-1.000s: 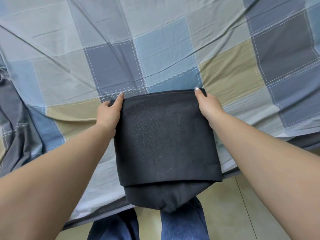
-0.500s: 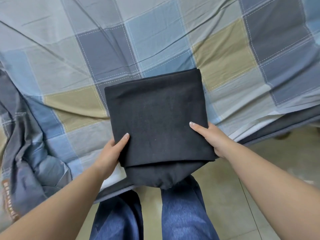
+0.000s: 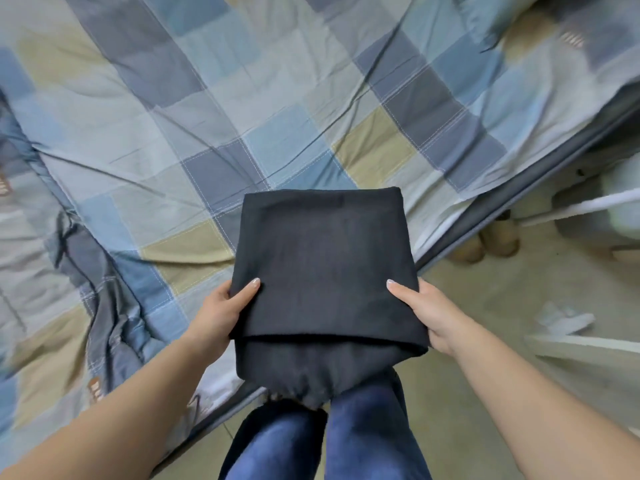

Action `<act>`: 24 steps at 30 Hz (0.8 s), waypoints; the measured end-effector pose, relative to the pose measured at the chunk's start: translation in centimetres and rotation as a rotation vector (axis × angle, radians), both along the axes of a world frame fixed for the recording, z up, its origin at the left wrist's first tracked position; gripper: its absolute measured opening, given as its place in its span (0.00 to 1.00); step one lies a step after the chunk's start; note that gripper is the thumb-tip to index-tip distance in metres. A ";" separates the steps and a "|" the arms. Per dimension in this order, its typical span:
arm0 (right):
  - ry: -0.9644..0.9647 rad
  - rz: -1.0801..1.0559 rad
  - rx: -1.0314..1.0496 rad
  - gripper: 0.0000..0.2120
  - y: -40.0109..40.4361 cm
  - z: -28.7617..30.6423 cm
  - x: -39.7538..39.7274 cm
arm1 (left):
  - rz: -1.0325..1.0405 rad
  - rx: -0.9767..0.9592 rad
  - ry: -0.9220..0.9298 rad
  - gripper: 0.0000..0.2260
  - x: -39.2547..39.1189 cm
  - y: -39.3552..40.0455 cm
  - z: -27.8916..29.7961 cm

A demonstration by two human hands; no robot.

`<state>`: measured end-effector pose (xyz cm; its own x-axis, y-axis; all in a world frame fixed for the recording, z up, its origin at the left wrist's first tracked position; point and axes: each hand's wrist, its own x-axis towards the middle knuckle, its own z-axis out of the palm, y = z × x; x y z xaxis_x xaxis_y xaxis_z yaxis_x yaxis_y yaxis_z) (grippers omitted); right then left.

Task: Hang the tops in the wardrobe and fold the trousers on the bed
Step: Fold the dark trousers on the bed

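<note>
Between my 2 hands I hold the folded black trousers [image 3: 325, 268], the left hand [image 3: 221, 306] pinching its near-left edge, thumb on top, and the right hand [image 3: 429, 310] pinching the near-right edge likewise. Beyond my hands its far half overlaps the checked bed [image 3: 173, 133]; below them hang my blue jeans [image 3: 367, 431].

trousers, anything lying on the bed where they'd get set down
Nothing visible. The trousers, held by the left hand and right hand, have bare bed ahead.
</note>
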<state>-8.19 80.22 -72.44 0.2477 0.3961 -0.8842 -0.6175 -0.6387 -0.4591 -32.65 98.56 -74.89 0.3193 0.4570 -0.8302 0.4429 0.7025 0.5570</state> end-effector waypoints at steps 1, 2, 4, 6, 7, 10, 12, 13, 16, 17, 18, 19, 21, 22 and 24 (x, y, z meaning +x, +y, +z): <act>-0.013 -0.044 -0.001 0.09 -1.0 2.0 -0.9 | -0.024 0.018 -0.025 0.16 -0.1 -0.1 1.8; -0.028 -0.090 0.004 0.09 -2.3 4.2 -1.9 | -0.062 0.037 -0.051 0.18 0.0 -0.2 4.0; -0.056 -0.180 0.013 0.10 -4.7 8.5 -3.7 | -0.144 0.081 -0.086 0.23 0.3 -0.7 8.4; -0.090 -0.265 0.030 0.13 -7.2 12.9 -5.1 | -0.212 0.120 -0.120 0.23 0.8 -1.5 12.6; -0.103 -0.299 0.039 0.15 -8.3 14.8 -5.7 | -0.234 0.131 -0.134 0.20 1.1 -1.9 14.7; -0.148 -0.405 0.058 0.16 -12.6 21.2 -7.2 | -0.364 0.162 -0.206 0.25 2.3 -4.2 21.0; -0.186 -0.480 0.081 0.17 -16.1 25.3 -8.1 | -0.441 0.181 -0.261 0.27 3.6 -6.6 25.1; -0.215 -0.501 0.099 0.17 -17.6 27.1 -8.3 | -0.463 0.188 -0.285 0.24 4.4 -7.9 26.7; -0.318 -0.584 0.122 0.15 -23.2 32.3 -8.9 | -0.571 0.206 -0.341 0.11 7.0 -12.5 31.0; -0.349 -0.613 0.135 0.15 -25.4 33.9 -9.2 | -0.610 0.210 -0.358 0.10 8.0 -14.5 32.5; -0.372 -0.636 0.138 0.14 -27.2 35.1 -9.5 | -0.636 0.216 -0.375 0.09 8.8 -16.1 33.7; -0.397 -0.684 0.133 0.14 -29.4 36.4 -10.0 | -0.670 0.225 -0.395 0.09 9.7 -18.1 34.9; -0.434 -0.763 0.134 0.13 -33.1 38.0 -10.8 | -0.721 0.228 -0.429 0.09 11.2 -21.7 36.6; -0.450 -0.806 0.133 0.13 -35.3 38.8 -11.5 | -0.754 0.235 -0.449 0.08 11.9 -23.9 37.5; -0.478 -0.894 0.139 0.14 -39.9 40.3 -12.9 | -0.824 0.246 -0.488 0.07 13.3 -28.7 39.1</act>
<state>-21.05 40.33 -32.11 0.8176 -0.0147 -0.5756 -0.5746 0.0436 -0.8173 -19.35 69.89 -35.84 0.8970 0.0798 -0.4348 0.4247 0.1178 0.8976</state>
